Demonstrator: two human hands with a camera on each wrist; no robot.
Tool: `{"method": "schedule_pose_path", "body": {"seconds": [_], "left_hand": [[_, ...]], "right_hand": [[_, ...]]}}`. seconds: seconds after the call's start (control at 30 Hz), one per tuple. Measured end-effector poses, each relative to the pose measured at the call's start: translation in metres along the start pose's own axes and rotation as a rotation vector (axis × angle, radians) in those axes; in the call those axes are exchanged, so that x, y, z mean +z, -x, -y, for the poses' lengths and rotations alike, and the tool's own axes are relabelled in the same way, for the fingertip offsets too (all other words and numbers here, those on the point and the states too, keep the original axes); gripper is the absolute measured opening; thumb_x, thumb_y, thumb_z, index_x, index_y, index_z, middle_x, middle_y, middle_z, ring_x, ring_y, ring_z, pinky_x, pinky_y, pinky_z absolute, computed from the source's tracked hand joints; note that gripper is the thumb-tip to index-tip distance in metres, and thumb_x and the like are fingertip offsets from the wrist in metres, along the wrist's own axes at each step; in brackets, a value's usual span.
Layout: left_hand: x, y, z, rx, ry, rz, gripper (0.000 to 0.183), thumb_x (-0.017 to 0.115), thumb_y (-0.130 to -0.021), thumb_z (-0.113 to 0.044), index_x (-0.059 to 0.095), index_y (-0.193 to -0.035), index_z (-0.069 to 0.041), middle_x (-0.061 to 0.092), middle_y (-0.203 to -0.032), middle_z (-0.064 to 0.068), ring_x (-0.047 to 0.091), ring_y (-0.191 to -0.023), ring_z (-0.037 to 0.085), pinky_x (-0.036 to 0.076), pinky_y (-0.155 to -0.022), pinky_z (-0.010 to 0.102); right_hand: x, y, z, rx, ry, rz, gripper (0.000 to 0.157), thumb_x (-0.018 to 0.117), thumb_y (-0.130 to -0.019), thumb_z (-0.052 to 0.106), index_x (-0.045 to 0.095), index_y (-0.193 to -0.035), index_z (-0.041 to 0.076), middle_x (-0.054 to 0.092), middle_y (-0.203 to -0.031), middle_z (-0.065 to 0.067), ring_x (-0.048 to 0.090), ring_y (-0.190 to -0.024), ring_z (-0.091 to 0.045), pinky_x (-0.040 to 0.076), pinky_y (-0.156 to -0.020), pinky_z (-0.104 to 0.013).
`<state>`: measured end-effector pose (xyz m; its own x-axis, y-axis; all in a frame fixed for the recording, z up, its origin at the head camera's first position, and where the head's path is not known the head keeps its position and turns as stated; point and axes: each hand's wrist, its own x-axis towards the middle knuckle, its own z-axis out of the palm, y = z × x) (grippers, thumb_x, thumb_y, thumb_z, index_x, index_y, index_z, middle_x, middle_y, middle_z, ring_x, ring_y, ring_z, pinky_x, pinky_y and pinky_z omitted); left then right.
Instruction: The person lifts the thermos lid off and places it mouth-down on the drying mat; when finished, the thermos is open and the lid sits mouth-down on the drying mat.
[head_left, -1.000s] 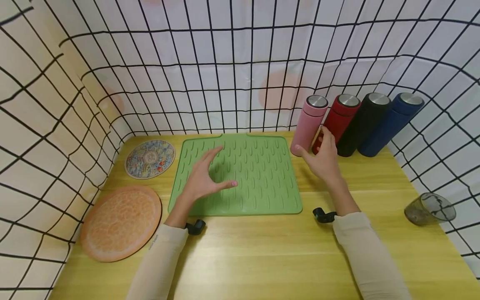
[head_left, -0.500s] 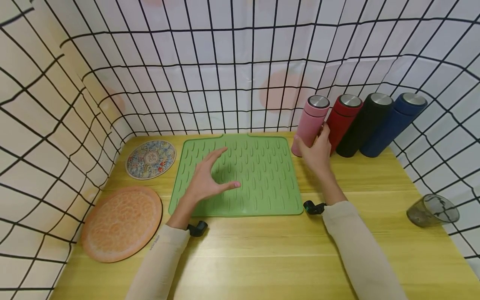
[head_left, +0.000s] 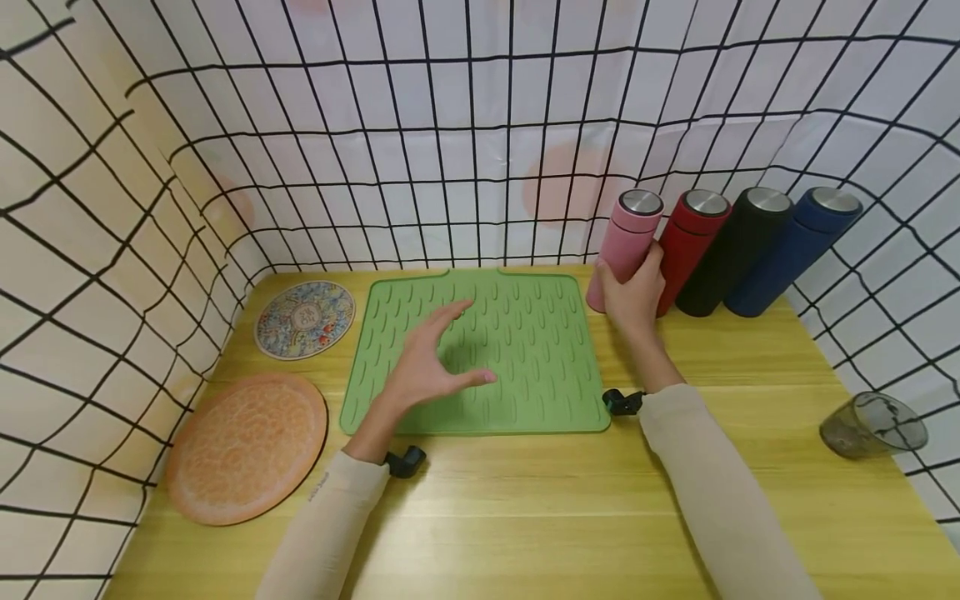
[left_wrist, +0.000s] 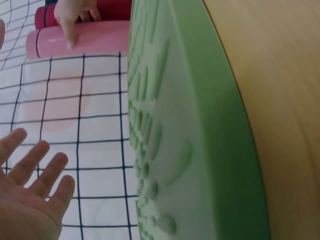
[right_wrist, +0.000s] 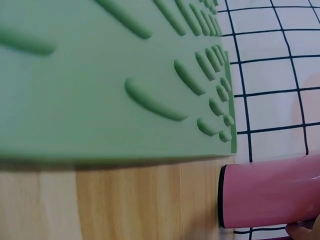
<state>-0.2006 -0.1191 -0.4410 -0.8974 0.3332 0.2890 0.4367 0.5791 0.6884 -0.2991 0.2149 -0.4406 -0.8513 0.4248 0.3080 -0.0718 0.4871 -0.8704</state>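
Observation:
A pink thermos flask (head_left: 626,237) with a steel lid stands at the back, just right of the green ribbed mat (head_left: 525,350). Thumb and fingers of my right hand (head_left: 633,292) curl round its lower body. In the right wrist view the pink thermos (right_wrist: 270,192) shows its black base near the mat's corner, with a fingertip at the lower right edge. Over the left part of the mat hovers my left hand (head_left: 423,367), thumb and fingers spread and nothing between them. Spread fingers of the left hand (left_wrist: 35,192) also show in the left wrist view.
Right of the pink thermos stand a red thermos (head_left: 686,250), a black one (head_left: 731,254) and a blue one (head_left: 787,254). A smoky glass (head_left: 870,425) is at the far right. Two round mats, one patterned (head_left: 303,321) and one orange (head_left: 247,450), lie left. Black wire grid (head_left: 487,129) surrounds the table.
My right hand has moved left from in front of the red thermos to the pink one and taken hold of it. The left hand has shifted slightly right, still spread.

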Motion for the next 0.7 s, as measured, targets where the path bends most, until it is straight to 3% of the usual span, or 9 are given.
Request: {"method": "schedule_pose_path", "body": {"seconds": [0.33, 0.6, 0.7], "left_hand": [[0.006, -0.002, -0.015, 0.034, -0.001, 0.012, 0.114, 0.065, -0.065, -0.094, 0.030, -0.161, -0.041, 0.034, -0.166, -0.009, 0.033, -0.154, 0.023, 0.029, -0.119, 0.065], [0.005, -0.005, -0.029, 0.097, 0.037, -0.003, 0.112, 0.067, -0.066, -0.092, 0.030, -0.160, -0.043, 0.038, -0.165, -0.006, 0.037, -0.152, 0.022, 0.033, -0.118, 0.064], [0.004, -0.006, -0.034, 0.117, 0.039, -0.009, 0.112, 0.066, -0.066, -0.092, 0.030, -0.160, -0.043, 0.039, -0.165, -0.004, 0.038, -0.151, 0.022, 0.034, -0.117, 0.062]], "right_hand": [[-0.009, 0.014, 0.003, -0.064, -0.046, 0.025, 0.075, 0.079, -0.090, 0.036, 0.041, -0.151, 0.017, 0.057, -0.145, -0.010, 0.057, -0.128, -0.027, 0.048, -0.112, -0.047], [-0.024, 0.039, 0.016, -0.213, -0.134, 0.074, 0.072, 0.087, -0.084, 0.029, 0.050, -0.145, 0.014, 0.061, -0.140, -0.008, 0.061, -0.123, -0.025, 0.052, -0.108, -0.048], [-0.029, 0.048, 0.020, -0.253, -0.152, 0.113, 0.073, 0.088, -0.083, 0.025, 0.053, -0.146, 0.019, 0.062, -0.141, -0.007, 0.061, -0.123, -0.026, 0.052, -0.108, -0.052]]}}
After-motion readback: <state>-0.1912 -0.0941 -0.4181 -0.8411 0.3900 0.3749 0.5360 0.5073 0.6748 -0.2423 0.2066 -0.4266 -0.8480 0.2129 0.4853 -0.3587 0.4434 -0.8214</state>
